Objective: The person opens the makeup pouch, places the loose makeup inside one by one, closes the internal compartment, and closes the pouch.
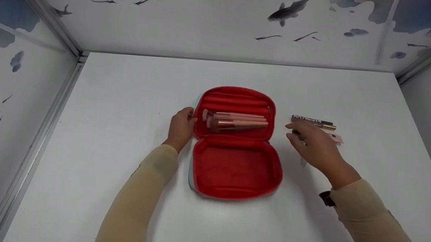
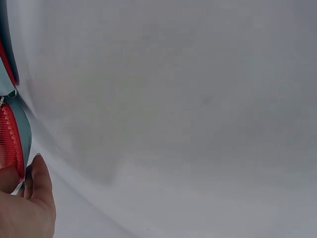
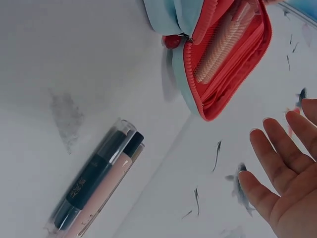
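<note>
The red-lined zip case (image 1: pixel 236 171) is lying spread open on the counter (image 1: pixel 127 93). The left hand (image 1: pixel 180 128) is pinching its rim at the far half's left side; the right hand (image 1: pixel 317 146), fingers apart and holding nothing, is hovering near the cosmetic tubes (image 3: pixel 89 184) right of the case. Makeup brushes (image 1: pixel 238 122) are lying in the case's far half. An uneven pull by the left hand could be tipping or sliding the case; a careless knock from the right hand could be setting the rounded tubes rolling farther from it.
</note>
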`<state>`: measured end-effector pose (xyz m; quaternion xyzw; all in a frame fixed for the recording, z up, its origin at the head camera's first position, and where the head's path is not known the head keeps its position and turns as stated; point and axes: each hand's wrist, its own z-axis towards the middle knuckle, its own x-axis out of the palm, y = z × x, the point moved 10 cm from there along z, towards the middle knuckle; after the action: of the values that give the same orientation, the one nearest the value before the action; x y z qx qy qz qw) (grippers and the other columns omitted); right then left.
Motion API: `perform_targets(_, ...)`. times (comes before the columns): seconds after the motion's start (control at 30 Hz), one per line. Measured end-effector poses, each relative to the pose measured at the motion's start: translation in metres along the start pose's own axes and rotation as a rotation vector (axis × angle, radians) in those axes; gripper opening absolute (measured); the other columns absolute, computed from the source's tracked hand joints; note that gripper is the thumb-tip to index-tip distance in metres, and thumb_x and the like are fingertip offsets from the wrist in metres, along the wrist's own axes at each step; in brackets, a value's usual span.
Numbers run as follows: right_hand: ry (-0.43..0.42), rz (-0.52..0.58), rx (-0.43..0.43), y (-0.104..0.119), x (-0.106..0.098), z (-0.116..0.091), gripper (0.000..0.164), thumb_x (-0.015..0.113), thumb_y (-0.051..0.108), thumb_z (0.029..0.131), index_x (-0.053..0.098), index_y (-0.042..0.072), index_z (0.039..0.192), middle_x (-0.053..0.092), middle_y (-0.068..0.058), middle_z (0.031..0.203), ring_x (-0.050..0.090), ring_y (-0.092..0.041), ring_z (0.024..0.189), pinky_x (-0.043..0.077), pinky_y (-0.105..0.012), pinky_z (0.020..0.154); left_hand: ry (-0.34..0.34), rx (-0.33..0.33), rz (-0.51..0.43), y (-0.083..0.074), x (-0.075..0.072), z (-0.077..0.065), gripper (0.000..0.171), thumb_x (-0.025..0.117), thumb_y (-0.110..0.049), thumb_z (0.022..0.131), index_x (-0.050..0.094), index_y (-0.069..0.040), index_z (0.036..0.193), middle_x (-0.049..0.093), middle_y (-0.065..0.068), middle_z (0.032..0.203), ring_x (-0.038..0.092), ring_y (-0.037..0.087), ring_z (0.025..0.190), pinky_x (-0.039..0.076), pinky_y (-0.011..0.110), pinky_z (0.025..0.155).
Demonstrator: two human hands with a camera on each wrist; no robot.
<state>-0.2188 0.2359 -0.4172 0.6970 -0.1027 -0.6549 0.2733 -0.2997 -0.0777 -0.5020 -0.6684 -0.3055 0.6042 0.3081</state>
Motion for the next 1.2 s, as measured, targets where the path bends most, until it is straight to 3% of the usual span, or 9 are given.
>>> perform_targets(0.23, -0.048, -0.006, 0.052, -0.018, -0.015, -0.018, 0.028, 0.065, 0.011, 0.092, 0.063, 0.004, 0.119, 0.063, -0.016, 0.119, 0.06, -0.035, 0.109, 0.048, -0.053, 0.09, 0.04, -0.038, 0.001, 0.002, 0.002, -0.001, 0.031, 0.055, -0.009, 0.098, 0.054, 0.001, 0.127, 0.062, 0.018, 0.114, 0.058, 0.026, 0.105, 0.05, 0.035, 0.091)
perform_targets(0.4, -0.07, -0.021, 0.037, -0.02, -0.021, -0.027, 0.029, 0.067, 0.006, 0.09, 0.065, 0.004, 0.118, 0.063, -0.016, 0.12, 0.056, -0.034, 0.114, 0.045, -0.054, 0.093, 0.107, -0.083, -0.003, 0.009, 0.007, -0.007, 0.043, 0.056, -0.015, 0.098, 0.047, 0.001, 0.136, 0.06, 0.018, 0.119, 0.057, 0.025, 0.108, 0.05, 0.035, 0.09)
perform_targets(0.6, -0.032, -0.042, 0.09, -0.031, -0.016, -0.036, 0.037, 0.066, 0.008, 0.09, 0.061, 0.007, 0.127, 0.06, -0.017, 0.127, 0.052, -0.036, 0.119, 0.044, -0.056, 0.093, 0.17, -0.151, 0.017, 0.021, 0.008, -0.024, 0.052, 0.059, -0.02, 0.097, 0.041, 0.001, 0.141, 0.058, 0.018, 0.123, 0.056, 0.027, 0.111, 0.05, 0.038, 0.092)
perform_targets(0.8, -0.021, -0.05, 0.113, -0.044, -0.013, -0.044, 0.036, 0.066, 0.008, 0.09, 0.06, 0.004, 0.126, 0.059, -0.019, 0.128, 0.049, -0.04, 0.123, 0.04, -0.058, 0.098, 0.231, -0.231, 0.075, 0.029, 0.008, -0.048, 0.058, 0.064, -0.023, 0.093, 0.04, 0.0, 0.142, 0.056, 0.018, 0.127, 0.054, 0.03, 0.115, 0.048, 0.041, 0.095)
perform_targets(0.97, 0.001, -0.046, 0.157, -0.055, -0.012, -0.051, 0.035, 0.063, 0.011, 0.092, 0.058, 0.002, 0.126, 0.056, -0.022, 0.13, 0.047, -0.042, 0.123, 0.039, -0.06, 0.097, 0.271, -0.279, 0.041, 0.032, 0.012, -0.064, 0.056, 0.065, -0.023, 0.093, 0.043, -0.003, 0.14, 0.057, 0.016, 0.127, 0.055, 0.028, 0.115, 0.048, 0.04, 0.094)
perform_targets(1.2, 0.003, -0.058, 0.176, -0.062, -0.013, -0.058, 0.034, 0.062, 0.013, 0.093, 0.058, 0.001, 0.125, 0.057, -0.024, 0.127, 0.05, -0.044, 0.117, 0.04, -0.06, 0.094, 0.271, -0.278, 0.039, 0.028, 0.013, -0.08, 0.046, 0.066, -0.022, 0.092, 0.051, -0.001, 0.13, 0.061, 0.015, 0.115, 0.059, 0.025, 0.101, 0.052, 0.036, 0.086)
